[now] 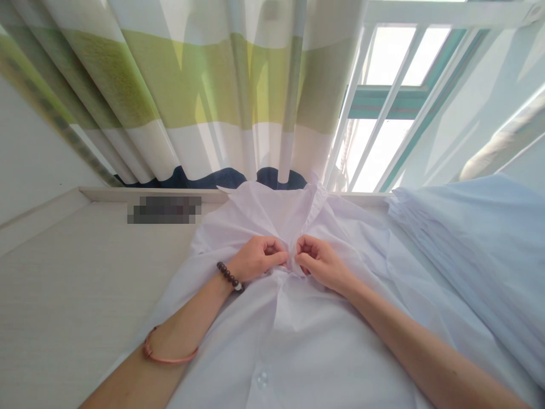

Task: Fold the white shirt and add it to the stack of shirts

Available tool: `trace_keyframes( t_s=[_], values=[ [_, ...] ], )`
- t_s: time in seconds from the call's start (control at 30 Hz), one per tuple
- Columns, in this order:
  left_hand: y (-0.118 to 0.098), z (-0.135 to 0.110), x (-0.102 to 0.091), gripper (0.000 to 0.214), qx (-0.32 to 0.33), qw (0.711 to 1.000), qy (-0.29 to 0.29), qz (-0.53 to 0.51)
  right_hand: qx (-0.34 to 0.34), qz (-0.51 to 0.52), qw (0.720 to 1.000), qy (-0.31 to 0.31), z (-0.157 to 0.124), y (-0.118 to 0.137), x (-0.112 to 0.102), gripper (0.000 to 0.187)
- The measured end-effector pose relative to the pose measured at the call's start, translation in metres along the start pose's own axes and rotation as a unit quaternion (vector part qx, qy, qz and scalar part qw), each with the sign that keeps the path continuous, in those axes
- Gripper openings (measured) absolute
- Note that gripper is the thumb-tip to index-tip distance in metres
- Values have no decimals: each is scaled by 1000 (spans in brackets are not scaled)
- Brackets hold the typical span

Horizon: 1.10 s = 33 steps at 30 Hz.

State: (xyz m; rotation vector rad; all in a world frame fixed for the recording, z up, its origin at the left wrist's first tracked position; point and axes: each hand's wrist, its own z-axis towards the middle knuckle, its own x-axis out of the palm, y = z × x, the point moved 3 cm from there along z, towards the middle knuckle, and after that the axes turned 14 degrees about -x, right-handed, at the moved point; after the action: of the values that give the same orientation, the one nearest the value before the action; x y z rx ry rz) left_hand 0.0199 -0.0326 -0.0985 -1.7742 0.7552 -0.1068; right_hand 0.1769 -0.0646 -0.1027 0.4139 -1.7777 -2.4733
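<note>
A white button-up shirt (pixel 298 335) lies spread on the pale table (pixel 76 295), collar pointing toward the window. My left hand (pixel 258 258) and my right hand (pixel 317 261) meet at the shirt's front placket just below the collar. Both hands are curled, each pinching one edge of the placket between thumb and fingers. A clear button (pixel 261 379) shows lower on the shirt front. My left wrist wears a dark bead bracelet (pixel 230 276), and a thin pink cord (pixel 168 352) circles my left forearm.
A tall stack of folded pale blue garments (pixel 472 244) sits at the right of the table. A green and white striped curtain (pixel 191 91) hangs behind the table, with a barred window (pixel 392 96) to the right. A wall stands on the left.
</note>
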Motion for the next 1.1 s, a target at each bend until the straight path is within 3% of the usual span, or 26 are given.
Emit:
trace_keyframes(
  t_s=[0.6, 0.8, 1.0, 1.1],
  values=[
    [-1, -2, 0, 23, -6, 1000, 8, -8, -24, -20, 998, 45, -2, -7, -2, 7],
    [0, 0, 0, 24, 7, 1000, 14, -2, -63, -22, 998, 22, -1, 5, -4, 8],
    [2, -1, -1, 22, 3, 1000, 9, 7, 18, 36, 999, 21, 1, 3, -5, 13],
    [2, -1, -1, 22, 0, 1000, 8, 4, 17, 57, 998, 22, 2, -1, -6, 7]
  ],
)
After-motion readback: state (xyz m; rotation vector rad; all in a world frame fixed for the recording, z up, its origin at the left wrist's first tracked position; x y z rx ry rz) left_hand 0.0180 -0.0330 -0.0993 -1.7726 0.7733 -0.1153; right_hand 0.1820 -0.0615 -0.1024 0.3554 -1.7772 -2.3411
